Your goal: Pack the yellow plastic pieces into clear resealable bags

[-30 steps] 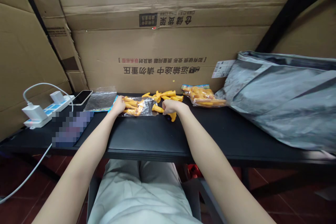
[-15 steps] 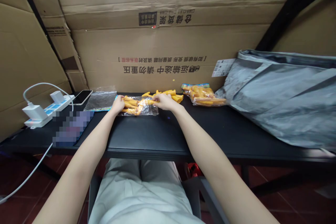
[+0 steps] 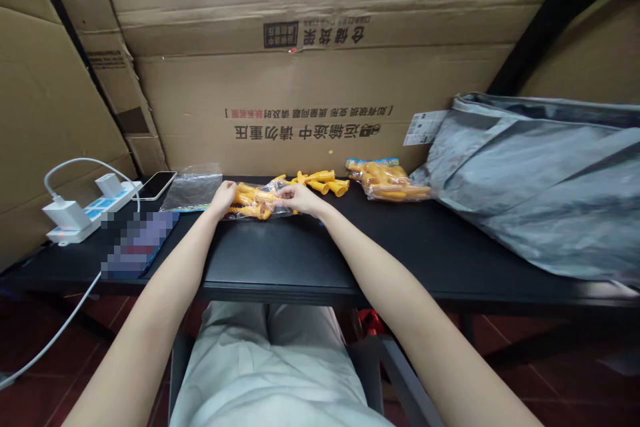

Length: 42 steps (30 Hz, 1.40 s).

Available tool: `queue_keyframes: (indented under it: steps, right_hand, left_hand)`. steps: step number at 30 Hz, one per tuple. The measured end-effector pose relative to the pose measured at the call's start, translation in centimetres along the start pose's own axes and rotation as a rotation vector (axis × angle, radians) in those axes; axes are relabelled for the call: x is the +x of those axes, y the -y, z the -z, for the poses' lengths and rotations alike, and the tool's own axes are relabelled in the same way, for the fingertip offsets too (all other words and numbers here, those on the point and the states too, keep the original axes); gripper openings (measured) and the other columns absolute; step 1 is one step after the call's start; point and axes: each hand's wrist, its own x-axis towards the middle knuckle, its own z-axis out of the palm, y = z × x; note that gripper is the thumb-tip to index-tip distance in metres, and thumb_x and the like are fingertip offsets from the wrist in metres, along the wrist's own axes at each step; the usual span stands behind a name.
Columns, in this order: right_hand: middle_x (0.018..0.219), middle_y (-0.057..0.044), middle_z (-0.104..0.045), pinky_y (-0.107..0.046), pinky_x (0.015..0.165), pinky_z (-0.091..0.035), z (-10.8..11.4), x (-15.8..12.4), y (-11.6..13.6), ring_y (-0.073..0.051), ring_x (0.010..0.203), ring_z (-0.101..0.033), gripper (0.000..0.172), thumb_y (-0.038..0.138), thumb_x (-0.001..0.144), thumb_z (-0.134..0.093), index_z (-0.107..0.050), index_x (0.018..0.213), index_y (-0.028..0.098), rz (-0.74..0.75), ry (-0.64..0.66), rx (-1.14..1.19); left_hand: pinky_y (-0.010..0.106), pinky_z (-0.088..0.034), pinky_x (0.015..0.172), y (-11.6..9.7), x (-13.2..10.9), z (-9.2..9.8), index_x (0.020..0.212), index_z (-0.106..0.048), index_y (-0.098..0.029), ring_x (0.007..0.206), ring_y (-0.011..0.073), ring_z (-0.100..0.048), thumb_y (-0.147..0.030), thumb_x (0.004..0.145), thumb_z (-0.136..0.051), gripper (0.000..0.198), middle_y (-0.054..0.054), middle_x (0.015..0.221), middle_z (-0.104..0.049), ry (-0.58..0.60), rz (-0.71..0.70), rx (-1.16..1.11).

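A clear plastic bag (image 3: 257,201) partly filled with orange plastic pieces lies on the black table (image 3: 310,253). My left hand (image 3: 223,197) grips its left end with the fingers closed. My right hand (image 3: 296,197) is closed at the bag's right end, pinching the mouth or a piece there; I cannot tell which. Several loose orange pieces (image 3: 323,181) lie just behind my right hand. A second, filled bag of orange pieces (image 3: 387,181) rests further right.
An empty clear bag (image 3: 193,188) and a phone (image 3: 156,185) lie to the left, beside a white power strip (image 3: 83,210) with chargers and cable. A large grey bag (image 3: 535,180) fills the right. Cardboard boxes (image 3: 310,80) wall the back.
My right hand left the loose pieces and moved left to the bag's right end. The bag has bunched up a little. My left hand stayed at the bag's left end.
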Motion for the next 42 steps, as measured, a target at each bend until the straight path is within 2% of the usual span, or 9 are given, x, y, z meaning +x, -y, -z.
queue_keyframes:
  steps: [6, 9, 12, 16, 18, 23, 27, 32, 42]
  right_hand:
    - [0.081, -0.006, -0.067, -0.026, 0.068, -0.051, -1.1, -0.3, 0.4, -0.015, 0.073, -0.062, 0.021, 0.021, 0.068, -0.069, -0.069, 0.087, 0.011, 0.000, 0.005, 0.229]
    - [0.096, -0.007, -0.069, -0.028, 0.082, -0.051, -1.1, -0.4, 0.7, -0.016, 0.089, -0.064, 0.022, 0.011, 0.069, -0.064, -0.068, 0.091, 0.014, 0.010, 0.010, 0.386]
    - [0.095, -0.007, -0.069, -0.031, 0.086, -0.050, -0.8, -0.2, 0.7, -0.017, 0.092, -0.064, 0.022, 0.005, 0.070, -0.057, -0.066, 0.089, 0.013, -0.044, -0.034, 0.316]
    - [0.079, -0.007, -0.066, -0.034, 0.078, -0.051, -0.3, -0.1, 0.7, -0.019, 0.081, -0.063, 0.010, 0.003, 0.069, -0.058, -0.060, 0.071, 0.013, -0.192, -0.222, -0.047]
    - [0.065, -0.005, -0.061, -0.032, 0.065, -0.051, -0.2, -0.3, 1.0, -0.018, 0.067, -0.061, 0.009, 0.010, 0.072, -0.062, -0.056, 0.068, 0.015, -0.280, -0.185, -0.111]
    - [0.048, 0.002, -0.049, -0.022, 0.041, -0.039, -0.5, -0.6, 1.5, -0.012, 0.041, -0.049, 0.011, 0.012, 0.079, -0.058, -0.049, 0.078, 0.018, -0.424, -0.035, 0.178]
    - [0.051, 0.006, -0.046, -0.018, 0.040, -0.040, -0.9, -0.3, 1.4, -0.007, 0.040, -0.047, 0.017, 0.005, 0.078, -0.054, -0.045, 0.083, 0.018, -0.406, -0.033, 0.516]
    - [0.054, 0.005, -0.051, -0.017, 0.044, -0.046, -1.3, -0.2, 1.5, -0.006, 0.043, -0.049, 0.020, -0.003, 0.079, -0.049, -0.046, 0.086, 0.016, -0.387, -0.037, 0.678]
    - [0.050, 0.005, -0.054, -0.021, 0.051, -0.052, -2.1, -0.2, 1.0, -0.010, 0.046, -0.057, 0.019, 0.002, 0.082, -0.052, -0.043, 0.083, 0.018, -0.344, -0.048, 0.571]
  left_hand:
    - [0.031, -0.044, 0.086, -0.3, -0.5, -0.1, 0.102, -0.057, -0.013, 0.101, 0.0229, -0.060, -0.051, 0.082, -0.052, 0.043, 0.013, 0.110, -0.064, 0.077, -0.038, -0.031]
    - [0.033, -0.043, 0.089, -0.3, -0.7, 0.0, 0.111, -0.055, -0.013, 0.104, 0.0251, -0.059, -0.050, 0.075, -0.062, 0.052, 0.015, 0.115, -0.062, 0.078, -0.076, 0.104]
    - [0.034, -0.043, 0.089, -0.3, -0.9, 0.0, 0.117, -0.052, -0.012, 0.103, 0.0251, -0.060, -0.045, 0.074, -0.065, 0.055, 0.016, 0.117, -0.062, 0.096, -0.106, 0.166]
    - [0.033, -0.042, 0.091, -0.6, -1.0, 0.1, 0.118, -0.053, -0.012, 0.107, 0.0250, -0.058, -0.041, 0.077, -0.064, 0.052, 0.016, 0.121, -0.060, 0.092, -0.128, 0.185]
    - [0.033, -0.042, 0.090, -0.5, -1.1, 0.1, 0.118, -0.052, -0.012, 0.106, 0.0249, -0.058, -0.041, 0.076, -0.064, 0.052, 0.017, 0.120, -0.060, 0.092, -0.119, 0.182]
    - [0.031, -0.045, 0.085, 0.0, -0.7, -0.1, 0.110, -0.056, -0.014, 0.097, 0.0226, -0.062, -0.048, 0.072, -0.067, 0.052, 0.013, 0.107, -0.066, 0.089, -0.048, 0.010]
    - [0.030, -0.046, 0.083, 0.0, -0.3, -0.2, 0.098, -0.058, -0.014, 0.096, 0.0225, -0.062, -0.054, 0.078, -0.057, 0.044, 0.011, 0.100, -0.067, 0.076, -0.005, -0.139]
    - [0.031, -0.047, 0.080, -0.1, 0.0, 0.2, 0.089, -0.058, -0.016, 0.093, 0.0224, -0.062, -0.051, 0.081, -0.053, 0.037, 0.010, 0.095, -0.066, 0.046, 0.027, -0.217]
    - [0.033, -0.045, 0.084, 0.4, 0.5, 0.0, 0.086, -0.057, -0.017, 0.098, 0.0234, -0.059, -0.050, 0.080, -0.052, 0.034, 0.009, 0.097, -0.065, 0.011, -0.003, -0.218]
